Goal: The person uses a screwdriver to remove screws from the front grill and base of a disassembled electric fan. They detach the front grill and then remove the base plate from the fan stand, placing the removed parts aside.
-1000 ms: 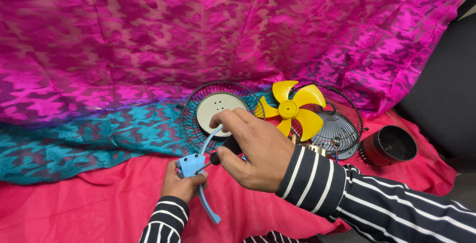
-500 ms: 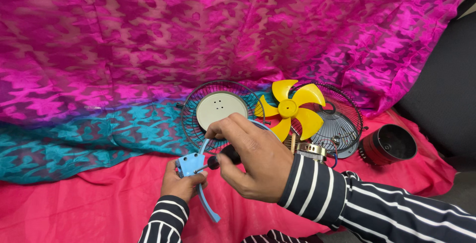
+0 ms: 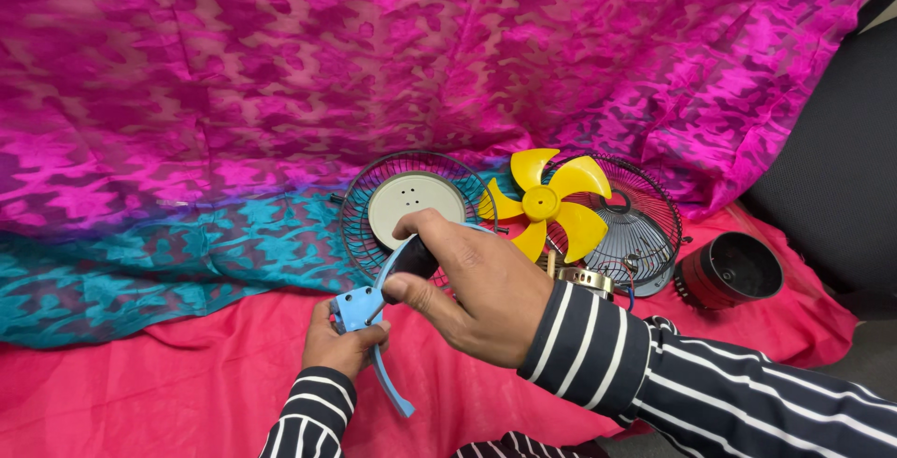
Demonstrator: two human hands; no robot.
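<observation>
My left hand (image 3: pixel 338 348) grips a light blue plastic bracket (image 3: pixel 358 309) with a curved blue arm (image 3: pixel 392 391) that runs down past my wrist. My right hand (image 3: pixel 464 288) is closed around the black handle of a screwdriver (image 3: pixel 412 260), whose tip points down-left onto the blue bracket. Both sleeves are black with white stripes. Behind my hands lies a round wire fan guard (image 3: pixel 360 210) with a pale grey centre disc (image 3: pixel 415 196).
A yellow fan blade (image 3: pixel 547 204) rests on a second wire guard (image 3: pixel 643 224) to the right. A metal motor part (image 3: pixel 586 280) sits beside my right forearm. A dark cylindrical housing (image 3: pixel 731 273) lies far right. Pink and teal patterned cloth (image 3: pixel 187 140) covers everything; a dark chair (image 3: pixel 841 168) stands at the right.
My right hand has tilted the screwdriver, raising its handle up and to the left while the tip stays at the blue bracket. My left hand holds still.
</observation>
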